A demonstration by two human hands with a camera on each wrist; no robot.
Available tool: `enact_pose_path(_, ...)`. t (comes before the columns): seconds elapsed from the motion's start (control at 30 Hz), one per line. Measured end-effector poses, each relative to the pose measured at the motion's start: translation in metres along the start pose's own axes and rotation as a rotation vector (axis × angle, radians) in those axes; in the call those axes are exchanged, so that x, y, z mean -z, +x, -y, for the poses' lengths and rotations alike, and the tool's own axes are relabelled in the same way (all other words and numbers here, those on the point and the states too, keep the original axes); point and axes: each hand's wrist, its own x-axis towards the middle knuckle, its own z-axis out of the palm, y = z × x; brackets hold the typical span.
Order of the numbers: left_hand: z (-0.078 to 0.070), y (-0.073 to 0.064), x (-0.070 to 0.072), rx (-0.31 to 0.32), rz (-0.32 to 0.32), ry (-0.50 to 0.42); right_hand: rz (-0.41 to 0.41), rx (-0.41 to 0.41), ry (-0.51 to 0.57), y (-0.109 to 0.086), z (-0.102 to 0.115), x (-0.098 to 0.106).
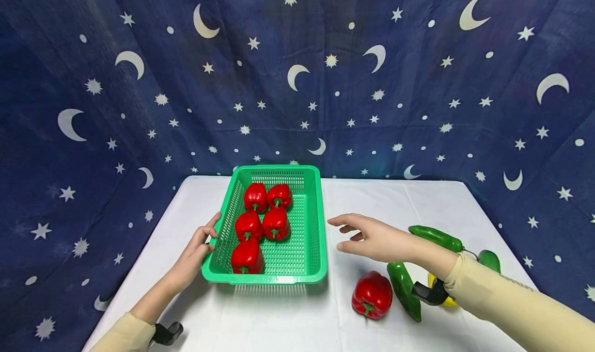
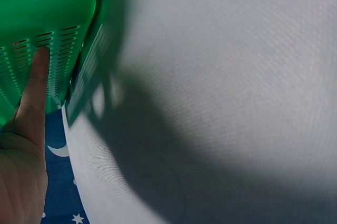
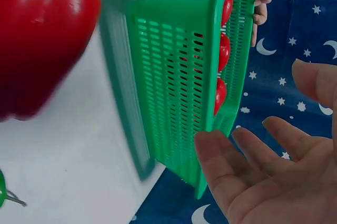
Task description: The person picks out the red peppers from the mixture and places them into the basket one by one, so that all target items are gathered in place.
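My left hand (image 1: 192,256) rests against the left side of a green perforated basket (image 1: 266,278); in the left wrist view a finger (image 2: 38,77) lies straight along its outer wall. Several red bell peppers sit in the basket, including a front one (image 1: 247,256), mostly on its left side. My right hand (image 1: 367,236) hovers to the right of the basket, its fingers apart and loosely bent, holding nothing. Below that hand, another red bell pepper (image 1: 372,295) lies on the white cloth, large in the right wrist view.
Under and beside the right forearm lie a long green pepper (image 1: 404,291), another one with a thin stem (image 1: 435,238), a rounded green item (image 1: 489,260) and a partly hidden yellow item (image 1: 450,301). A dark blue moon-and-star curtain (image 1: 297,109) stands behind the table (image 1: 274,321).
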Motion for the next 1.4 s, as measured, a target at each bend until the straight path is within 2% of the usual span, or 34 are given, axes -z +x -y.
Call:
enact_pose_path(0.23, 0.0, -0.001, -0.001, -0.009, 0.002, 0.007, 0.035, -0.039, -0.031, -0.014, -0.015, -0.008)
enact_pose_path(0.5, -0.001, 0.0, 0.0, -0.013, -0.001, 0.019, 0.093, -0.103, 0.011, -0.028, -0.031, -0.015)
enact_pose_path(0.93, -0.001, 0.0, -0.002, -0.002, -0.005, 0.012, 0.111, -0.16, 0.025, -0.049, -0.048, -0.023)
enact_pose_path(1.1, 0.001, -0.002, -0.001, -0.021, -0.004, 0.013, 0.114, -0.182, 0.027, -0.057, -0.054, -0.029)
enact_pose_path(1.4, 0.001, -0.001, 0.0, -0.015, 0.003, 0.019, 0.107, -0.173, -0.004, -0.064, -0.061, -0.04)
